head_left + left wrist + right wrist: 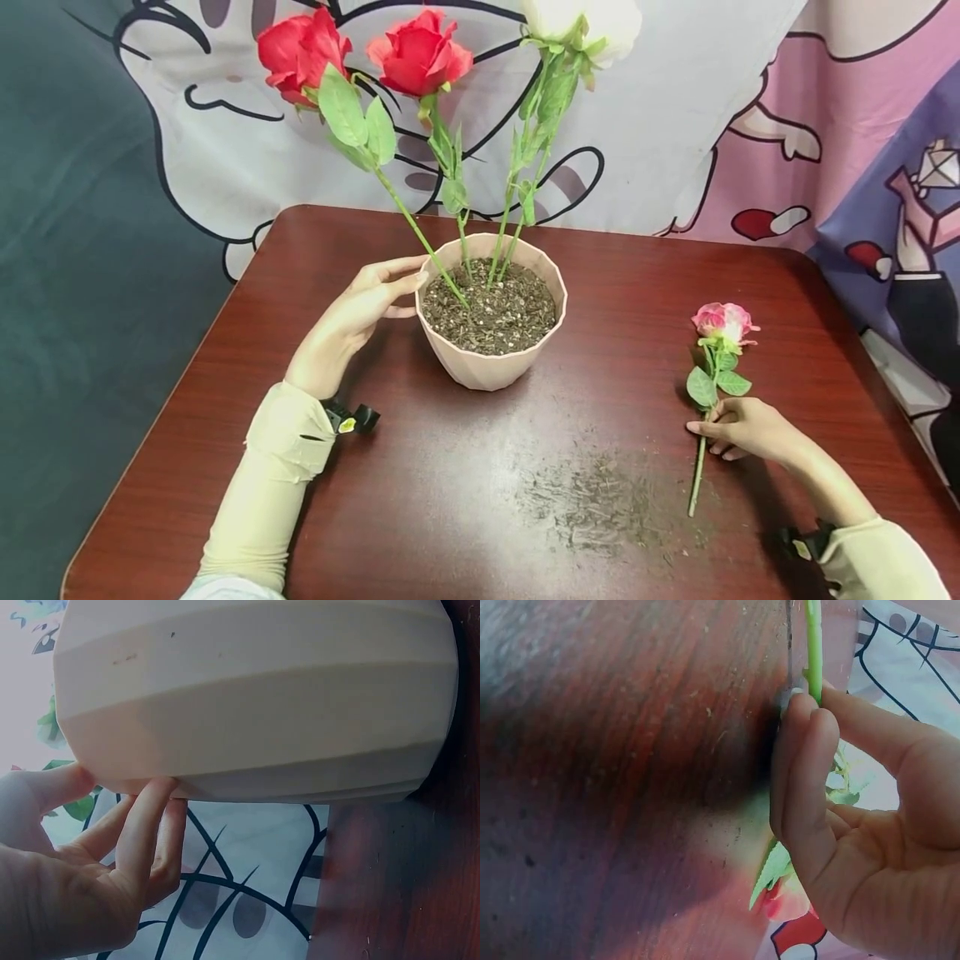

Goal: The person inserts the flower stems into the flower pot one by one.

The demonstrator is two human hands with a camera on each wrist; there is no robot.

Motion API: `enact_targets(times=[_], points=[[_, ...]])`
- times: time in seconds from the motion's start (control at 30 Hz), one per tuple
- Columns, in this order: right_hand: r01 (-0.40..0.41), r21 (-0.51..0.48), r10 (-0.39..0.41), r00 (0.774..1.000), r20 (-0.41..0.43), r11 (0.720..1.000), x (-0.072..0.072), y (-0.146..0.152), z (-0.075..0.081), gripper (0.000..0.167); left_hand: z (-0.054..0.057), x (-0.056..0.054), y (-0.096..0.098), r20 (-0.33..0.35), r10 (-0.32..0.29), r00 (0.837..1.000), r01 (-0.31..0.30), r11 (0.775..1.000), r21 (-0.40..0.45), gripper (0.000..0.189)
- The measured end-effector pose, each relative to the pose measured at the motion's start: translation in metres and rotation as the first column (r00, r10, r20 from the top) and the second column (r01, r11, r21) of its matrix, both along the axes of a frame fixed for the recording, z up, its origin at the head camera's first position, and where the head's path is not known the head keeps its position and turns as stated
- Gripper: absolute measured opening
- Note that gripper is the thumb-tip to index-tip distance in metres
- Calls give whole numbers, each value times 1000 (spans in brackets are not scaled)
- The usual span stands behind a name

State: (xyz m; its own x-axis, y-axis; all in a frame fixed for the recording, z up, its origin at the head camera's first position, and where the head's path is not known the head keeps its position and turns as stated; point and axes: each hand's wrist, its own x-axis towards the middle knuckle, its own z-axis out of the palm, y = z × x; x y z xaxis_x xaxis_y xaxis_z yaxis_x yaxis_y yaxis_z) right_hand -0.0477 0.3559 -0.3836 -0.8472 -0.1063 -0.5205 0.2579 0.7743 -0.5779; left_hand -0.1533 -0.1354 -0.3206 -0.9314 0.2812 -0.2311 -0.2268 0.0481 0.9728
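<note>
A pale pink, faceted flowerpot point(491, 371) filled with dark soil point(495, 325) stands on the table. My left hand point(348, 321) holds the pot by its left rim, thumb at the edge and fingers point(146, 832) against the outer wall. Two red roses point(423, 54) and white blooms point(581, 29) rise on green stems from the soil. At the right, my right hand point(757, 429) pinches the stem of a pink rose point(723, 323) between thumb and fingers. Its bloom points away from me and its bare stem end point(693, 500) toward me, low over the tabletop.
Crumbs of soil point(607, 500) are scattered over the front middle of the reddish-brown table point(420, 500). Behind it hangs a cloth printed with cartoon figures point(660, 142). A dark curtain point(90, 292) is at the left.
</note>
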Motion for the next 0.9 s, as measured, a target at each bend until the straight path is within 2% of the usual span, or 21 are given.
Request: enact_targets(times=[0.27,0.5,0.63,0.9], points=[[30,-194,-29,1000,8,980,2,9,-10,28,0,0,0,-1,-5,1000,5,1000,-9,48],[48,-277,-60,998,-33,960,-1,14,-1,30,2,1,0,0,0,1000,0,1000,-5,48],[18,-312,-50,994,-93,950,-6,14,9,30,1,0,0,-2,0,1000,0,1000,-1,48],[3,-242,-56,975,-213,970,-23,-7,35,34,0,1,1,-5,2,1000,-2,1000,2,47]])
